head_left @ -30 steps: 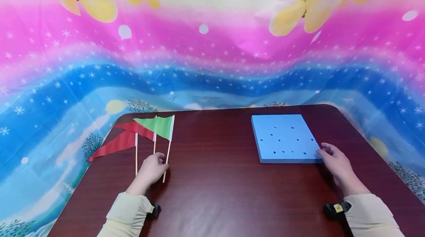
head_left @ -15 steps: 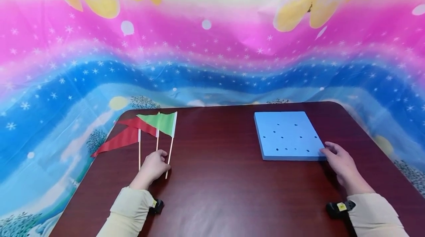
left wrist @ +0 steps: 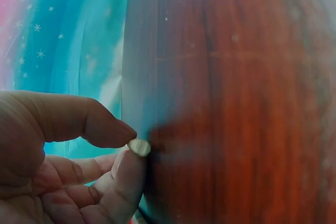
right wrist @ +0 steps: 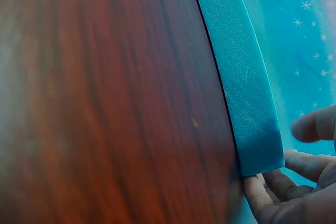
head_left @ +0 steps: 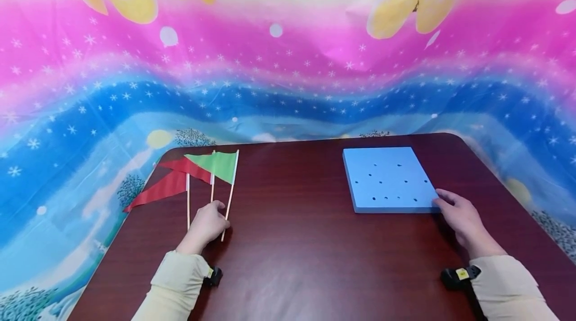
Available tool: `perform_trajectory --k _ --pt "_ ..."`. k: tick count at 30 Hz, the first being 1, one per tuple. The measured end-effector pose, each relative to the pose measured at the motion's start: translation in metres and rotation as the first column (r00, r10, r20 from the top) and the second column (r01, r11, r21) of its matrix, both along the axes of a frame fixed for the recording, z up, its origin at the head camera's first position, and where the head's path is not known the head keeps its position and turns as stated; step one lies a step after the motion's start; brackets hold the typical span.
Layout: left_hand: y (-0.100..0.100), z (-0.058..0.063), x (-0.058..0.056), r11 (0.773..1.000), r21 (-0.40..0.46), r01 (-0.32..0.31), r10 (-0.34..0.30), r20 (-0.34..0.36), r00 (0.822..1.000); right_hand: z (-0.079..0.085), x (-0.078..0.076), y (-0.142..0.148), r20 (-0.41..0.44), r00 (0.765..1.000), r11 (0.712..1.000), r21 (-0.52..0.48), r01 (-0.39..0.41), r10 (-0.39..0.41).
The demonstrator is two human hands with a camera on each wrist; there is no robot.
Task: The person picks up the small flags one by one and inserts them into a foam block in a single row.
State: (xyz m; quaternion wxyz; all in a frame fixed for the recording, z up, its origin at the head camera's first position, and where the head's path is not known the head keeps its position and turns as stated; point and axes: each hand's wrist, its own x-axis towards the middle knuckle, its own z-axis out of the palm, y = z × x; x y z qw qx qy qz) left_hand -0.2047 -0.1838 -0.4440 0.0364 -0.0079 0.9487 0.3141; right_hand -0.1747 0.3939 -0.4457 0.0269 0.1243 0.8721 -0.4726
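On the left of the table, my left hand (head_left: 209,222) pinches the stick of a green triangular flag (head_left: 220,165) near its lower end. In the left wrist view the round end of that stick (left wrist: 139,148) shows between thumb and finger. Two red triangular flags (head_left: 162,190) lie beside it, one partly under the green cloth and their sticks partly hidden by the hand. A light blue square board (head_left: 389,181) with several small holes lies flat on the right. At its near right corner, my right hand (head_left: 461,218) touches the board's side with loose fingers (right wrist: 257,192).
The dark brown wooden table (head_left: 288,251) has rounded far corners. Behind and around it hangs a printed cloth backdrop (head_left: 288,61) with snowflakes. Each wrist wears a small black camera, the left wrist camera (head_left: 213,277) and the right wrist camera (head_left: 456,277).
The head view has shifted slightly. Both hands keep their places, the left on the green flag's stick and the right at the board's corner.
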Motion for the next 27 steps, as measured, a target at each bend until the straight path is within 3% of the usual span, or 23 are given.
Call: perform_trajectory --k 4,8,14,20,27 --pt "-0.0005 -0.0013 -0.0024 1.0 0.007 -0.011 0.011 0.017 1.0 0.0016 -0.0016 0.0011 0.007 1.0 1.0 0.013 -0.004 0.004" --pt "-0.0011 -0.0009 -0.0036 0.994 0.096 -0.05 0.046 0.043 0.998 0.0028 -0.0028 0.003 0.01 1.0 1.0 0.009 -0.015 0.014" --pt "-0.0005 0.0003 -0.0051 0.975 0.206 -0.082 0.076 0.039 0.996 0.0048 -0.0035 0.0057 0.01 1.0 1.0 0.008 -0.024 0.023" --pt "0.0018 -0.0007 -0.0047 0.942 0.317 -0.107 0.092 0.062 0.994 0.0038 -0.0034 0.0062 0.01 0.999 0.999 0.031 -0.033 0.033" --pt "0.0032 -0.0008 -0.002 0.935 0.336 -0.114 0.102 0.055 0.993 0.002 -0.0022 0.0002 0.018 0.999 0.999 0.035 -0.036 0.036"
